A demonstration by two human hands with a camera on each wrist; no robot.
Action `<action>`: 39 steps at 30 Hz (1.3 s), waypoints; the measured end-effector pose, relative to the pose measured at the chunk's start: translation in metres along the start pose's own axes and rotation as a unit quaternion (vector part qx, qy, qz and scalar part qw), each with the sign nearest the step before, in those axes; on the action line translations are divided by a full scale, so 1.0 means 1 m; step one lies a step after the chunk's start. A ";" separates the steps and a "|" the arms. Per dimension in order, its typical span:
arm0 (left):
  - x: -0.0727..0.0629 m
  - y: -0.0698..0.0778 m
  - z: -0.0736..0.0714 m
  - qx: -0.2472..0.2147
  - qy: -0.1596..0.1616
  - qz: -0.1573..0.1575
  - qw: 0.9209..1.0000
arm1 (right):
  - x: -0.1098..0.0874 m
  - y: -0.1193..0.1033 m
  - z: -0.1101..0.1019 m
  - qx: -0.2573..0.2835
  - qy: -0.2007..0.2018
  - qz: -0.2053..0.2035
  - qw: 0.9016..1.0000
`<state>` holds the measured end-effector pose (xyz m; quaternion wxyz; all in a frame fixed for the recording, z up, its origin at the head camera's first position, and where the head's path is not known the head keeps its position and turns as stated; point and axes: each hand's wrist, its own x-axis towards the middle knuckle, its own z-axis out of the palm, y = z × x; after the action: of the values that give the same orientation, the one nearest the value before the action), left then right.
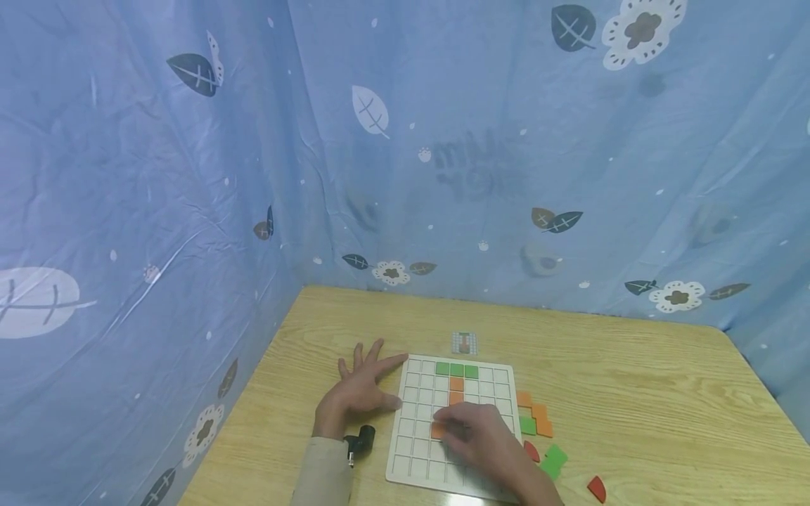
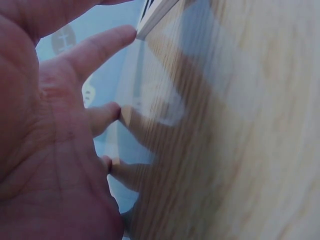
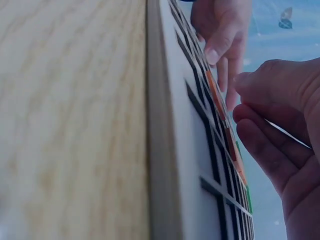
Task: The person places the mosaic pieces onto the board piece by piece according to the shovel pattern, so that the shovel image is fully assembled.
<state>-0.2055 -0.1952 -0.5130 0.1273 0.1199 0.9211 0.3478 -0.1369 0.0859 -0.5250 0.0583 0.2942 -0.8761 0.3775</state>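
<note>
A white grid board (image 1: 414,447) lies on the table, with three green tiles (image 1: 457,370) in a row near its far edge. Orange tiles (image 1: 456,384) run down below the middle green one, and another orange tile (image 1: 437,430) sits lower, beside the right fingertips. My right hand (image 1: 484,443) hovers low over the board, fingers loosely bent; in the right wrist view its fingertips (image 3: 243,80) show nothing pinched between them. Spread fingers mark my left hand (image 1: 363,388), whose thumb and index finger touch the board's left edge. Part of the board is hidden under the right hand.
Loose orange pieces (image 1: 541,420), green pieces (image 1: 553,460) and a red quarter-round piece (image 1: 596,488) lie right of the board. Beyond it is a small patterned card (image 1: 464,343). A black object (image 1: 361,441) stands by the left forearm. Blue curtain (image 1: 443,176) surrounds the table.
</note>
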 end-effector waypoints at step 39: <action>-0.001 -0.002 0.004 -0.014 0.002 0.009 1.000 | -0.044 0.077 -0.119 0.054 0.103 0.161 0.980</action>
<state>-0.2039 -0.1950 -0.5170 0.1238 0.1254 0.9155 0.3618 -0.1580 0.2311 -0.5037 0.0701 0.1114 -0.8796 0.4571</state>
